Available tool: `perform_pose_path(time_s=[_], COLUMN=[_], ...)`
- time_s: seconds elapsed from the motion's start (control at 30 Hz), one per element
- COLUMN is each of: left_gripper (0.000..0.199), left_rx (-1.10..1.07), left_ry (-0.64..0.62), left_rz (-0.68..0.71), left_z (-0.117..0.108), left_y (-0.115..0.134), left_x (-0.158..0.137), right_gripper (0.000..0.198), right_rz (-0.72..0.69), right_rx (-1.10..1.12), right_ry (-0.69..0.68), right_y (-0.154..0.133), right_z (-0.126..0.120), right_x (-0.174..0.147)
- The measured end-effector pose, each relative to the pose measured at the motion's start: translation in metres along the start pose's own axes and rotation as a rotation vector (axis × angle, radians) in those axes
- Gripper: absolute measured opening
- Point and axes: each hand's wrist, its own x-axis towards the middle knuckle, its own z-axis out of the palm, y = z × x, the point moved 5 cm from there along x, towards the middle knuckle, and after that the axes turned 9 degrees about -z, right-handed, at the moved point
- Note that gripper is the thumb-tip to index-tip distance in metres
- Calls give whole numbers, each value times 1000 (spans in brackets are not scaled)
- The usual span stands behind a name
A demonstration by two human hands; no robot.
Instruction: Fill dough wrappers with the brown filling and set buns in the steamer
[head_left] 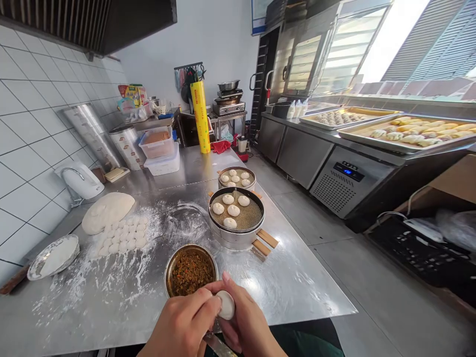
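Note:
Low in the middle, both my hands close around a small round of white dough, a bun being shaped [226,305]. My left hand [182,317] pinches the dough's edge with its fingertips. Cupped around the other side is my right hand [247,312], thumb pointing up. A flat metal tool [220,345] sticks out below my left hand; how it is held is hidden. Just beyond my hands stands a steel bowl [168,277] of brown-green chopped filling [189,272]. Behind it, a round steamer [238,240] carries several shaped buns [233,210] on a mesh liner.
A second steamer [237,171] with buns stands behind. At left lie small dough pieces [124,235], a large dough slab [107,212], a plate of flour [54,258] and a rolling pin [14,280]. Wooden handles [266,243] jut from the steamer. Trays [372,136] rest on the right counter.

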Motion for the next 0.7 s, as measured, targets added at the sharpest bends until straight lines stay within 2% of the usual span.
perform_pose_path(time_s=[0.07,0.2,0.33,0.5,0.63,0.7], left_gripper=[30,49,26,35,22,23], left_rx=[-14,7,-15,-72,-108,-134], left_ry=[-3,-54,-67,-166,-210,-258], left_rz=[-25,24,-49,-66,-144,-188], left_z=[0,5,11,23,31,36], left_y=[-1,3,-1,-2,-5,-6], left_x=[2,4,5,9,17,23], right_gripper=[56,63,53,61,54,59], right_rz=[-8,-40,-13,-5,1,-31], right_rx=[-22,-50,1,19,3,-18], right_ry=[24,42,-10,56,89,125], right_y=[0,-2,-5,-10,-12,-15], right_z=[-4,-12,-13,-20,-28,-34], right_x=[1,1,-1,0,2,4])
